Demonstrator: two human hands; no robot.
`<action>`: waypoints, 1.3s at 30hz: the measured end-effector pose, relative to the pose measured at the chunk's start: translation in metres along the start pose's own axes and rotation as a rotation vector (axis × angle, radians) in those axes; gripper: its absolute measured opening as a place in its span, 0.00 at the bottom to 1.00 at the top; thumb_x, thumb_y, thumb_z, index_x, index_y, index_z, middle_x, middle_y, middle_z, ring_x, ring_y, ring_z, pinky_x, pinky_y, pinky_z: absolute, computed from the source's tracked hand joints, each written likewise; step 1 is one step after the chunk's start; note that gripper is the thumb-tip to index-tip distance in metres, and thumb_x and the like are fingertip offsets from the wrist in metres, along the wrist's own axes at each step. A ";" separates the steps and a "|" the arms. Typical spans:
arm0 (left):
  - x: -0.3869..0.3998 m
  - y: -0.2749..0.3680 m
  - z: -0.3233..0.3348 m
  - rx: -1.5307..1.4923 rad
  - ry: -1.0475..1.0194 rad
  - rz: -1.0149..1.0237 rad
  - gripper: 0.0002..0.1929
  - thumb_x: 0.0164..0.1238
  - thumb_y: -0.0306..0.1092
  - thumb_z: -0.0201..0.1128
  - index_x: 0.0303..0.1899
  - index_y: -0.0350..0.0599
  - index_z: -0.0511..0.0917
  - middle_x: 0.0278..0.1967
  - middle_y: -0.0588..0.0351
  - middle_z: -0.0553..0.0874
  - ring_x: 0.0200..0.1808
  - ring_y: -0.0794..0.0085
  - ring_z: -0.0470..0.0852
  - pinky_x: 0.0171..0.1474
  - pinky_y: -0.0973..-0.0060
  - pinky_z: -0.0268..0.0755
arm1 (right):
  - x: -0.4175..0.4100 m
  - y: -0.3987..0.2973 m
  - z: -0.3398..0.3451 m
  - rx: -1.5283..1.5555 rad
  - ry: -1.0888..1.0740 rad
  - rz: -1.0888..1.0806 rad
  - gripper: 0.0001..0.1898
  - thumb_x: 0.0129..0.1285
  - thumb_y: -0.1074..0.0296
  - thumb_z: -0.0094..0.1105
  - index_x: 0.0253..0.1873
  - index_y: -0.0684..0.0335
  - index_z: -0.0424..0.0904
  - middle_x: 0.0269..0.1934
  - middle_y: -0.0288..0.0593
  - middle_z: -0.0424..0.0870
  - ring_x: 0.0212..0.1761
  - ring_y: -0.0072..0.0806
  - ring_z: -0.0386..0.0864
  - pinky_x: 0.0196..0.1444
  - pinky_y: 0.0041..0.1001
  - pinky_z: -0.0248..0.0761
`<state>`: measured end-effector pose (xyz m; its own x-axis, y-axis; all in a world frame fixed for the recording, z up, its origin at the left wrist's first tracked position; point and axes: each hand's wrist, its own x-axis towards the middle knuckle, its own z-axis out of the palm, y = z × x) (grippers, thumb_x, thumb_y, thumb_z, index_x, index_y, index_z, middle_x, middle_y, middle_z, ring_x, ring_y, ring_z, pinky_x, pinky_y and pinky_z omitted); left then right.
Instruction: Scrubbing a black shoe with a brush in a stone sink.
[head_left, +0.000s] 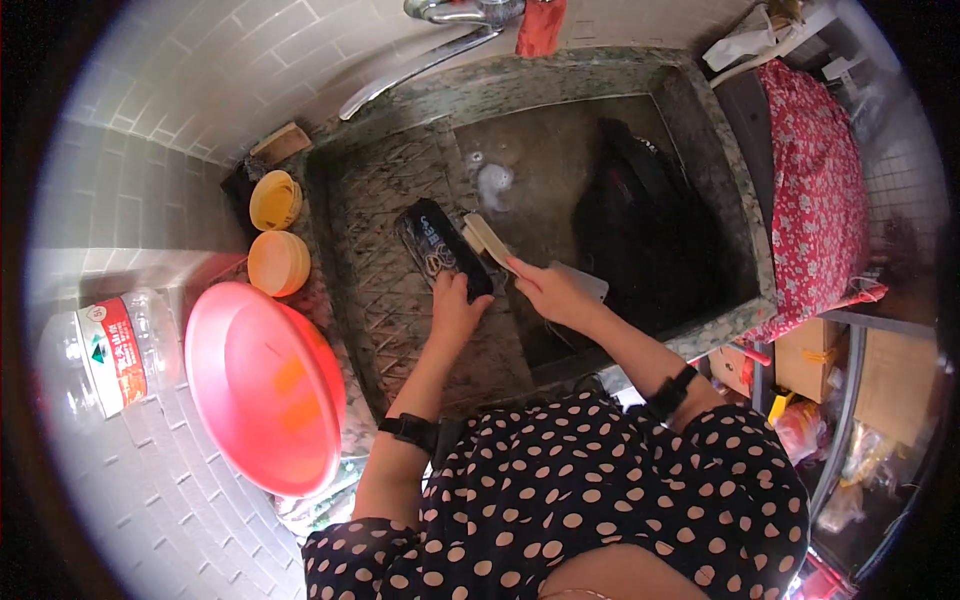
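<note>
My left hand (454, 311) presses on the lower end of a dark pouch (439, 244) that bears light printing. The pouch looks wet and lies on the ribbed stone washboard (375, 285) of the sink. In my right hand (559, 292) is the handle of a cream scrubbing brush (487, 238). Its head is close beside the pouch's right edge; whether they touch is hard to tell. A pale translucent flat piece (581, 281) shows behind my right hand, its kind unclear. Farther right, a large black fabric item (645, 202), perhaps a bag, lies in the basin's water.
White foam (495, 184) floats on the water. The chrome faucet (420, 71) reaches over the sink's back rim (555, 64). At left stand a pink plastic basin (240, 390), two yellowish tubs (276, 262) and a large plastic bottle (112, 352). Red floral cloth (817, 195) borders the right.
</note>
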<state>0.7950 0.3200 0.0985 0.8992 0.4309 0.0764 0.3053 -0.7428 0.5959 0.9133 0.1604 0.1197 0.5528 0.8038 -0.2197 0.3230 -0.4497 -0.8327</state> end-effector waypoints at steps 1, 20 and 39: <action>-0.001 -0.002 0.002 -0.002 -0.002 -0.006 0.15 0.49 0.32 0.67 0.33 0.32 0.73 0.35 0.45 0.76 0.36 0.53 0.77 0.39 0.63 0.70 | -0.014 0.000 0.000 -0.037 -0.049 0.077 0.23 0.64 0.62 0.47 0.65 0.53 0.61 0.32 0.61 0.77 0.34 0.54 0.77 0.35 0.42 0.69; 0.000 -0.041 0.005 -0.834 -0.234 -0.682 0.17 0.59 0.29 0.60 0.49 0.32 0.72 0.42 0.53 0.80 0.45 0.69 0.76 0.48 0.72 0.67 | -0.027 -0.044 0.004 -0.342 -0.215 0.049 0.22 0.64 0.65 0.45 0.63 0.55 0.58 0.25 0.55 0.79 0.27 0.50 0.79 0.30 0.45 0.72; 0.001 -0.038 0.008 -0.575 -0.256 -0.444 0.14 0.58 0.28 0.59 0.45 0.31 0.75 0.57 0.49 0.69 0.53 0.64 0.73 0.52 0.70 0.66 | 0.001 -0.021 0.025 -0.566 -0.308 0.087 0.25 0.62 0.65 0.46 0.65 0.51 0.56 0.23 0.53 0.79 0.25 0.49 0.78 0.28 0.45 0.70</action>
<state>0.7867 0.3443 0.0691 0.7964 0.4420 -0.4128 0.5066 -0.1145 0.8546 0.8877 0.1800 0.1246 0.3767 0.7922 -0.4802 0.6885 -0.5862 -0.4269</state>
